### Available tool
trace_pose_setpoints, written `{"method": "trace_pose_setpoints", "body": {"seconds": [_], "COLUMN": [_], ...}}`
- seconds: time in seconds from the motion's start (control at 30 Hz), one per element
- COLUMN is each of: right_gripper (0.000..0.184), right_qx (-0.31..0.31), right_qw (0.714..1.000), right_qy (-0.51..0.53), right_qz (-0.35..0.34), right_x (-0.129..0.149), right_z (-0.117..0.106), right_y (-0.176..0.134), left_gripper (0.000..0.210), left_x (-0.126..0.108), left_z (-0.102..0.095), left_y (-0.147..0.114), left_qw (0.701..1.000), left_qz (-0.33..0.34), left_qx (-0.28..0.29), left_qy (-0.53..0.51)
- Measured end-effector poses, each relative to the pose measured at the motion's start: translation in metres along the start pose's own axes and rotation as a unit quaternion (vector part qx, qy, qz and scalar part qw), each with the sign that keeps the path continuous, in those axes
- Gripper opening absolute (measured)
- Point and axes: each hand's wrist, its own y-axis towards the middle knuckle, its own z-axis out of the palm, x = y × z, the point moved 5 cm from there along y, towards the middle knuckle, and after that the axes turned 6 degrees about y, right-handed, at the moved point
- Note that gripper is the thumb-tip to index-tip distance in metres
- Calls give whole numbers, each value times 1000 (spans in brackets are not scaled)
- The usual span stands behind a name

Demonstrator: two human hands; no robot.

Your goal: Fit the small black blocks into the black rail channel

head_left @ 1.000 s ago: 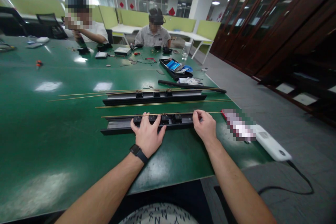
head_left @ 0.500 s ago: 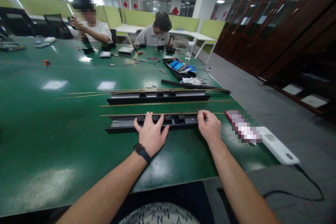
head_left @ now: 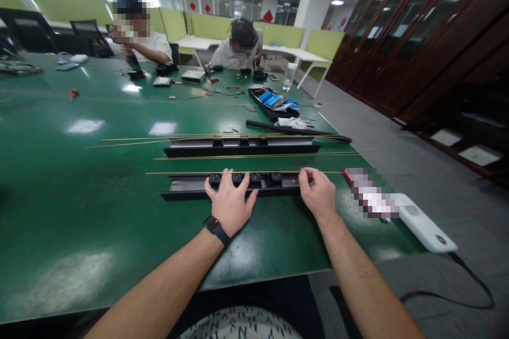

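Fingers spread, my left hand [head_left: 230, 198] rests on the near black channel-shaped rail [head_left: 186, 194] and its row of black blocks [head_left: 274, 178]. The palm side is hidden, so I cannot tell whether it presses a block or the rail. At the rail's right end, my right hand [head_left: 318, 189] pinches a thin gold-coloured rod [head_left: 178, 173] between thumb and forefinger. That rod runs along the far edge of the near rail, past it on both sides. Behind it lie more thin rods [head_left: 191, 158] and a second black rail [head_left: 238, 151] with similar blocks.
The green table [head_left: 119, 212] holds a phone [head_left: 368, 190] and a white power bank [head_left: 421, 222] with a cable at right. Farther back are a black bar [head_left: 298, 131], gloves [head_left: 296, 123], a black tray [head_left: 274, 103] and a bottle [head_left: 289, 77]. Two people sit across the table.
The rod in my right hand has slid slightly left along the near rail. Both hands hold nearly the same place, and the view has shifted slightly.
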Motion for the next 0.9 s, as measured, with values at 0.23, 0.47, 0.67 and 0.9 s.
{"method": "trace_pose_setpoints", "body": {"seconds": [0.23,0.47,0.67,0.9], "right_gripper": [33,32,30,30], "right_qx": [9,-5,19,-15], "right_qw": [999,1000,997,999], "right_qy": [34,0,44,19], "right_qz": [-38,-20,-62,-30], "right_x": [5,-2,11,3], "right_z": [3,2,4,0], "right_y": [-1,0,-3,0], "left_gripper": [47,46,46,47], "left_x": [0,0,0,0], "left_z": [0,-1,-1,1], "left_y": [0,0,0,0], "left_qw": [1000,1000,1000,1000], "left_qz": [-1,-4,1,-1], "left_qx": [-5,-16,-16,-17], "left_qy": [2,-13,-11,-17]}}
